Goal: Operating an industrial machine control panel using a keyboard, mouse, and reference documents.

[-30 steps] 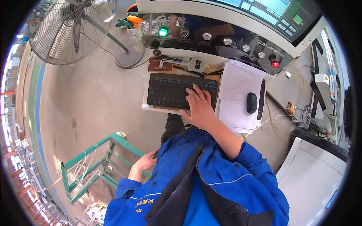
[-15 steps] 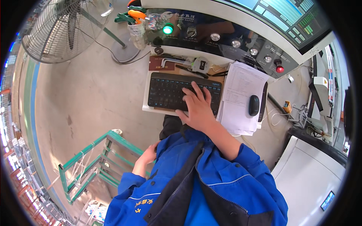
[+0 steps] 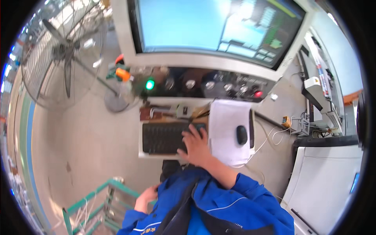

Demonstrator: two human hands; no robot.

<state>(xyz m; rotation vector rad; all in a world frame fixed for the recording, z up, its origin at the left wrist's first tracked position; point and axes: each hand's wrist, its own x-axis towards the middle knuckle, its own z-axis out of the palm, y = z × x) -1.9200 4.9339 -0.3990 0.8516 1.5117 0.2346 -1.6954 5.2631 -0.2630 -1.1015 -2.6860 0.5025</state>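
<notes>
My right hand (image 3: 196, 148) lies over the right part of a black keyboard (image 3: 162, 138), fingers spread and holding nothing. The fingertips are at the keys. My left hand (image 3: 147, 197) rests low against the side of my blue jacket (image 3: 219, 199); its fingers are mostly hidden by the cloth. To the right of the keyboard lies a stack of white papers (image 3: 224, 123), with a black mouse (image 3: 241, 135) on top. Behind the keyboard sit a tape measure (image 3: 183, 111) and a dark red booklet (image 3: 150, 113).
A control panel (image 3: 180, 83) with knobs, a lit green button and a red button runs below a large screen (image 3: 180, 25). A standing fan (image 3: 64, 51) is at the left, a green metal frame (image 3: 88, 197) at the lower left. A white cabinet (image 3: 321, 184) stands at the right.
My view has tilted up, so the screen shows more fully and the keyboard sits lower in the picture. My right hand stays over the keyboard, my left by my side.
</notes>
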